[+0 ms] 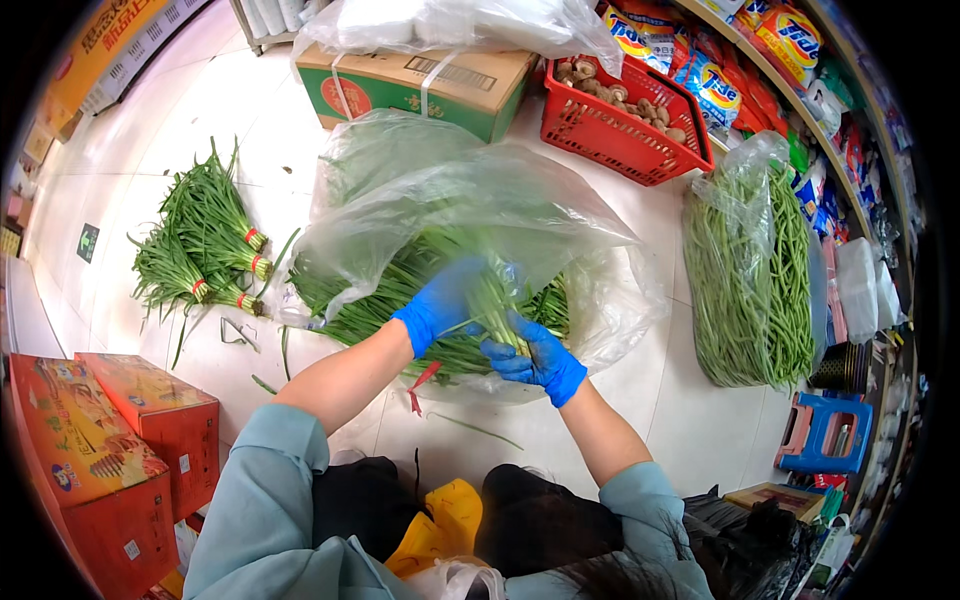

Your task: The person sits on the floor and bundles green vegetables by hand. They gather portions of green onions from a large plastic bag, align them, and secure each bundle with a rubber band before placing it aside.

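Observation:
A large clear plastic bag [480, 187] lies open on the floor in front of me, full of long green leafy stalks [375, 307] that look like garlic chives. My right hand [536, 360], in a blue glove, grips the pale stem ends of a bunch of the stalks [495, 300]. My left hand [442, 300], gloved in blue too, is at the left side of this bunch, partly under the bag's film; its fingers are blurred and hidden. A red tie [424, 386] lies at the bag's near edge. Several bunches bound with red bands [217, 225] rest on the floor at the left.
Beyond the bag stand a green and brown carton [420, 90] and a red basket of mushrooms [630, 127]. A bag of long green beans [750, 277] is at the right, near a blue stool [829, 435] and shelves. Red cartons [97, 457] stand at the lower left.

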Motion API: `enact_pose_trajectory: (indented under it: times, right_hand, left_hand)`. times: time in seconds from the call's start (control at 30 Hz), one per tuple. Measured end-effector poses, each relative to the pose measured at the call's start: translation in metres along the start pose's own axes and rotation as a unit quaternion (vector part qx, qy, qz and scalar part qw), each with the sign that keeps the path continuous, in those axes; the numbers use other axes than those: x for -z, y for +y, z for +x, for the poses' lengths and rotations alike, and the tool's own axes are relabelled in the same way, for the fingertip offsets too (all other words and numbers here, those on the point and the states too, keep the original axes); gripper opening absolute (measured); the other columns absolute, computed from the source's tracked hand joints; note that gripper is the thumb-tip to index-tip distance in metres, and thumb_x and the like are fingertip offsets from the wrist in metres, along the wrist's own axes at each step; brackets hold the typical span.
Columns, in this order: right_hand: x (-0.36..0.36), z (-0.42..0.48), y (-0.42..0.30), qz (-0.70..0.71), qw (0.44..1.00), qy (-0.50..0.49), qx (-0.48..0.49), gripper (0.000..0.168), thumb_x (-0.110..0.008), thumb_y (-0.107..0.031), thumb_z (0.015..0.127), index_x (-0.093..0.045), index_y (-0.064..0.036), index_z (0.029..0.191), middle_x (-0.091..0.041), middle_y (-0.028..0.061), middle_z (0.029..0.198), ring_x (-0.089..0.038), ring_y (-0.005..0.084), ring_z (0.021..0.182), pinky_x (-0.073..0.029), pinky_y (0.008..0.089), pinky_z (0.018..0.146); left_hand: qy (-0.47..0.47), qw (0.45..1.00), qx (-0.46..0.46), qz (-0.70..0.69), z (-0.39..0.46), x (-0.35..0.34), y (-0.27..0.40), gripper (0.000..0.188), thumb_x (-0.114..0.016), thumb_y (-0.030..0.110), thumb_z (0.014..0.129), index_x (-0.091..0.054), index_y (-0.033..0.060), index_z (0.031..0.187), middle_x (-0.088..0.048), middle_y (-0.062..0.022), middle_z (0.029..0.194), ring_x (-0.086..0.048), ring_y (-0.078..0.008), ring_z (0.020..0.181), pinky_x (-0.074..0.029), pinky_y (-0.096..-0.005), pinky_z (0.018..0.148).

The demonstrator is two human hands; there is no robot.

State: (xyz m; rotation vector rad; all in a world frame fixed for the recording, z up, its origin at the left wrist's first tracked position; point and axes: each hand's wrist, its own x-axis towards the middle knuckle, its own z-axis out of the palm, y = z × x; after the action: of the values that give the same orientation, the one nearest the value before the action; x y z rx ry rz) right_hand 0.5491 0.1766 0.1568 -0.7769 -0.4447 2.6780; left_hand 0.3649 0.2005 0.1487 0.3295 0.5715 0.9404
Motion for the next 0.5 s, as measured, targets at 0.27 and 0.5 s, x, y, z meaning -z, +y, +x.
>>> enact_pose_trajectory:
  times: [0.27, 0.5]
  right_hand:
    - [0.001, 0.027, 0.002, -0.646, 0.585, 0.369, 0.324, 0.034, -0.046, -0.030, 0.090, -0.060, 0.000, 0.084, -0.054, 0.0180, 0.065, -0.050, 0.0307, 0.054, -0.039, 0.0399, 0.052]
    - [0.055, -0.008, -0.011, -0.727, 0.405, 0.495, 0.250, 0.024, -0.054, -0.026, 0.083, -0.063, -0.005, 0.074, -0.060, 0.0164, 0.067, -0.058, 0.0337, 0.061, -0.045, 0.0407, 0.055]
  left_hand:
    - [0.056, 0.996, -0.042, -0.056, 0.010, -0.002, 0.000, 0.030, -0.050, 0.021, 0.087, -0.052, 0.0020, 0.109, -0.058, -0.0097, 0.103, -0.055, -0.0204, 0.094, -0.044, -0.0326, 0.086]
    - [0.095, 0.988, -0.076, -0.096, 0.018, 0.012, 0.024, 0.033, -0.060, 0.025, 0.080, -0.055, 0.0063, 0.107, -0.060, -0.0091, 0.102, -0.058, -0.0224, 0.094, -0.046, -0.0366, 0.086]
